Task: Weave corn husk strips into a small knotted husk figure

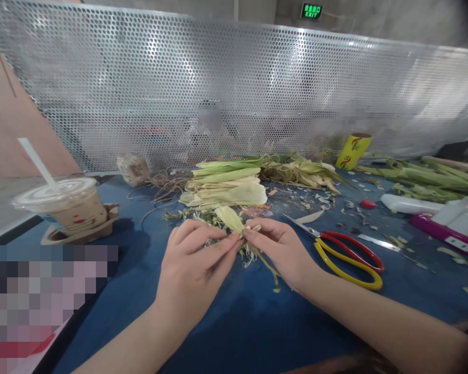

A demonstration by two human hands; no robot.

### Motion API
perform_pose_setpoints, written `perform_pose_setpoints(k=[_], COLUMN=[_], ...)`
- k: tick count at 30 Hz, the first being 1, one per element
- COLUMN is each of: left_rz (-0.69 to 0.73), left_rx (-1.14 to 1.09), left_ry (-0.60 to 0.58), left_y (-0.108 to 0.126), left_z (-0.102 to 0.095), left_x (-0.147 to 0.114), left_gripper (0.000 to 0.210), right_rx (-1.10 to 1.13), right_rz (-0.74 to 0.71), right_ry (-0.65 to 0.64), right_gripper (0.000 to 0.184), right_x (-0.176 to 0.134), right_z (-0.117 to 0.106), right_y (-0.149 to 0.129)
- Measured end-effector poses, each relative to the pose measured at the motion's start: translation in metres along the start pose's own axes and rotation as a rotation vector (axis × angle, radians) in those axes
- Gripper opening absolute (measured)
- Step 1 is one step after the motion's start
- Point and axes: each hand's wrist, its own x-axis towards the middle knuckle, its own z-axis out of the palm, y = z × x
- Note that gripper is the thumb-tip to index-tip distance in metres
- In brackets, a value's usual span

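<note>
Both hands meet above the blue tabletop, pinching a pale green corn husk piece (230, 218) between their fingertips. My left hand (197, 259) is closed on its left side, with thumb and forefinger pressed together. My right hand (278, 246) pinches it from the right, and a thin stem or strip (271, 267) hangs below. Just beyond lies a neat stack of flat corn husks (226, 182). Scissors (343, 257) with one red and one yellow handle rest to the right of my right hand, blades pointing toward the husks.
On the left, a lidded drink cup (76, 208) with a straw sits in a cardboard holder. Brown twine (167, 187) lies behind. Loose husks (308, 174), a yellow tube (353, 150), a purple-and-white tool (444, 234) and green stalks (432, 174) stand right, before a perforated metal screen (234, 78).
</note>
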Motion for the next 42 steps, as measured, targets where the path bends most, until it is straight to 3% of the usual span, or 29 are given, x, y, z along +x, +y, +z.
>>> perform_pose_setpoints(k=[4,8,18,26,28,30,35,37,39,42], left_rz=[0.098,0.162,0.1,0.073,-0.017,-0.207,-0.661,-0.784,-0.843,-0.805], left_rx=[0.187,0.213,0.096,0.014,-0.076,-0.189,-0.62,-0.785,-0.906,-0.959], left_ry=[-0.012,0.009,0.038,-0.03,-0.009,0.012,-0.182,-0.187,-0.192,-0.232], left_y=[0.0,-0.001,-0.002,-0.004,-0.003,-0.004,-0.004,-0.004,-0.002,0.001], left_z=[-0.002,-0.004,-0.006,-0.004,-0.004,-0.005,-0.002,0.001,0.003,0.003], left_x=[0.002,0.003,0.004,0.001,0.002,0.003,0.005,0.007,0.009,0.013], left_gripper=[0.009,0.009,0.01,0.016,0.019,0.025,0.028,0.037,0.037,0.017], right_rx=[0.171,0.248,0.243,0.246,0.217,0.172,-0.046,-0.139,-0.196,-0.23], right_rz=[0.06,0.103,0.088,0.084,0.074,0.069,0.012,-0.016,-0.038,-0.071], right_ry=[0.002,-0.018,-0.052,-0.036,-0.04,-0.034,-0.069,-0.078,-0.077,-0.086], right_gripper=[0.017,0.016,0.016,0.018,0.019,0.021,0.019,0.018,0.017,0.014], right_x=[0.0,-0.001,-0.003,-0.002,-0.002,-0.003,-0.006,-0.008,-0.009,-0.01], right_z=[0.002,0.004,0.003,0.002,0.002,0.002,0.0,-0.001,-0.002,-0.002], right_y=[0.002,0.001,-0.002,-0.002,-0.005,-0.008,-0.01,-0.01,-0.01,-0.012])
